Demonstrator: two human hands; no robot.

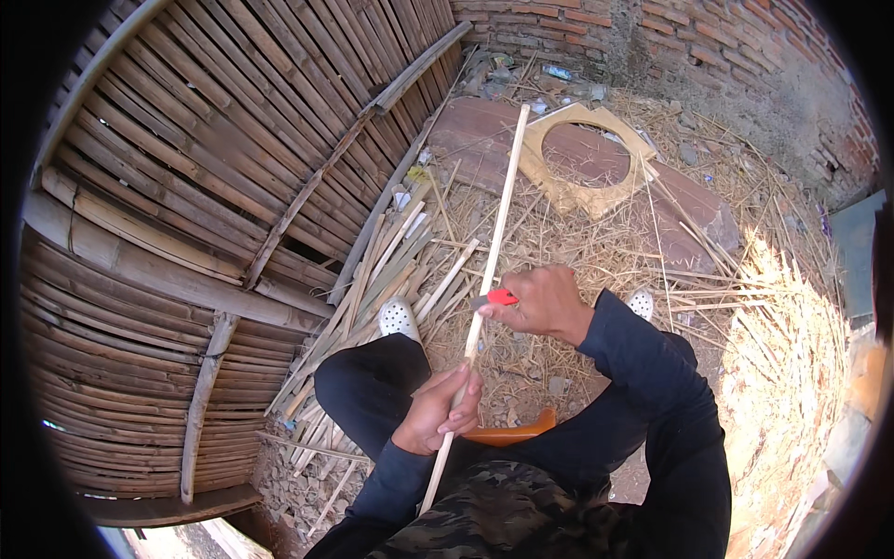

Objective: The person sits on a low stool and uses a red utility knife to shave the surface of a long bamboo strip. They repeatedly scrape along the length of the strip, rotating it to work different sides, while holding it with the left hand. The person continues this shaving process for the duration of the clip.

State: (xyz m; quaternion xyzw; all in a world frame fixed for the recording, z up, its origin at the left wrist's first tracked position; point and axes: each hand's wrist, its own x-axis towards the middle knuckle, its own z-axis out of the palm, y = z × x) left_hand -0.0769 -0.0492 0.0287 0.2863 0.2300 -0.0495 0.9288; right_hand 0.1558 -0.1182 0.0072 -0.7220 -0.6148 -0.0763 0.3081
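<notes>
A long, pale bamboo strip [503, 210] slants up and away from my lap, its far end near the top of the shavings heap. My left hand [442, 405] is wrapped round its lower part, close to my left knee. Higher up, my right hand [540, 306] grips a knife [501, 297] with a red handle. The grey blade lies across the strip, touching or very near its surface. Most of the knife's handle is hidden inside my right fingers.
Cut bamboo strips [372, 279] lie in a pile by the slatted bamboo wall [214, 121] on the left. Shavings cover the ground around a board with a round hole [568, 200]. A brick wall [698, 47] stands at the back. An orange seat edge [517, 431] shows between my legs.
</notes>
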